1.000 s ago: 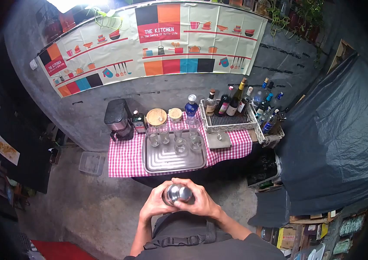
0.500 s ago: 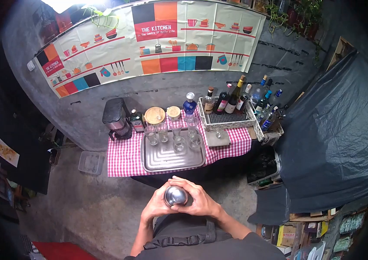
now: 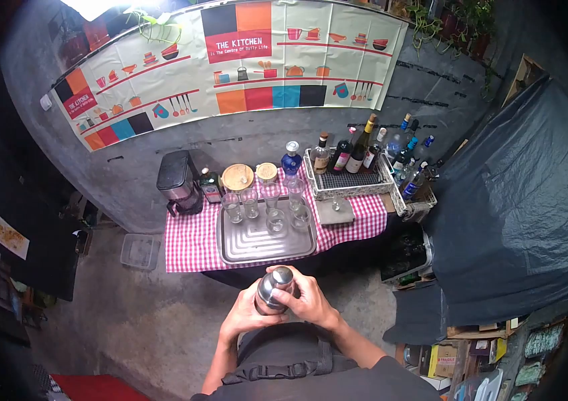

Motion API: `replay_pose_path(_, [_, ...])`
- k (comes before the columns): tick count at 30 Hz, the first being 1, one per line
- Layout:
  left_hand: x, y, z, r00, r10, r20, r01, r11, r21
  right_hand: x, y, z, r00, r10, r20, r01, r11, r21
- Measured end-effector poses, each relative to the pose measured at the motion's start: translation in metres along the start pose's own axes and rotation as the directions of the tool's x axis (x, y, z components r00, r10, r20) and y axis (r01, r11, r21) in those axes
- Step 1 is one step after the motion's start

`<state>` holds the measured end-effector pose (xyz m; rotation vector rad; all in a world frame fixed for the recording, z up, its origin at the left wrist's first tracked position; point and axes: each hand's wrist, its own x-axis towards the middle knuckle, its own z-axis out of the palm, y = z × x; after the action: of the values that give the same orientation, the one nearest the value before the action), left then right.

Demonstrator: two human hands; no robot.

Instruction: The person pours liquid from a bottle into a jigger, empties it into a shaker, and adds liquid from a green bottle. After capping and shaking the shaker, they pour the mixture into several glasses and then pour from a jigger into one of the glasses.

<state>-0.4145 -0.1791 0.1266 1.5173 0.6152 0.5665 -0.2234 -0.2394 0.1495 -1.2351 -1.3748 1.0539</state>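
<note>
At the lower centre of the frame, both hands are gripping one metal shaker (image 3: 268, 295) between them, in front of the person's dark clothing. The left hand (image 3: 242, 313) is cupping its left side, and the right hand (image 3: 309, 302) is wrapping its right side, with the thumb pressing on the metal near the rounded top. The shaker is leaning slightly, its top pointing toward the upper right.

Just above, in the middle of the frame, a metal tray (image 3: 267, 249) is lying on a red-and-white checked cloth (image 3: 191, 252), and clear glasses (image 3: 276, 222) are standing toward its far side. Left of them, a coffee maker (image 3: 179, 182) is standing beside a dark bottle (image 3: 211, 188). Behind the glasses, a blue bottle (image 3: 291, 162) is standing to the right of two round wooden lids (image 3: 238, 177). Right of centre, a whitish basket (image 3: 354, 192) is holding several bottles. Across the upper frame, a kitchen-themed banner (image 3: 244, 83) is hanging on the grey wall.
</note>
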Motion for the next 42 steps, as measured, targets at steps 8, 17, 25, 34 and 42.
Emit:
replay_pose_path(8, [-0.001, -0.005, -0.012, 0.993, 0.111, -0.044, -0.114, 0.991, -0.069, 0.005, -0.023, 0.008, 0.94, -0.314, 0.136, 0.337, 0.919, -0.204])
replay_pose_path(17, [-0.007, -0.01, -0.011, 0.997, 0.073, -0.026, -0.076, 0.979, -0.19, 0.006, -0.012, 0.019, 0.998, 0.059, -0.02, -0.058, 0.997, 0.053])
replay_pose_path(25, [-0.016, -0.004, -0.047, 0.999, 0.043, -0.018, -0.043, 0.999, -0.015, 0.001, -0.002, 0.029, 0.999, -0.048, 0.024, 0.046, 0.995, 0.087])
replay_pose_path(34, [-0.015, -0.023, -0.068, 0.988, 0.117, 0.098, -0.104, 0.986, -0.132, 0.013, -0.018, 0.065, 0.971, -0.236, 0.045, 0.239, 0.927, -0.289])
replay_pose_path(42, [-0.008, -0.02, -0.061, 0.994, -0.021, 0.104, 0.05, 0.959, -0.279, 0.031, -0.01, 0.071, 0.978, -0.096, -0.185, 0.103, 0.994, 0.027])
